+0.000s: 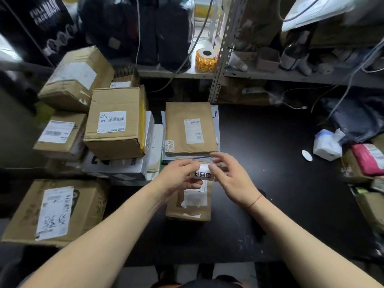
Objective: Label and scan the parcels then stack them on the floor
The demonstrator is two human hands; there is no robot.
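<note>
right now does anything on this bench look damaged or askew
Yes. The small brown parcel nearest the front of the table has a ragged white patch on top, as if a label was torn away. In the pile on the left, the top box sits tilted, leaning across the boxes under it.

- White tissue pack (pixel 327 145) on the black table (pixel 270 163) to my right, small white disc (pixel 307 155) just beside it.
- Dark bottle (pixel 293 53) on the grey shelf (pixel 291 76) ahead of me.

Matt brown cardboard parcels (pixel 116 121), white paper label (pixel 201 172), smooth black tabletop (pixel 270 163).
</note>
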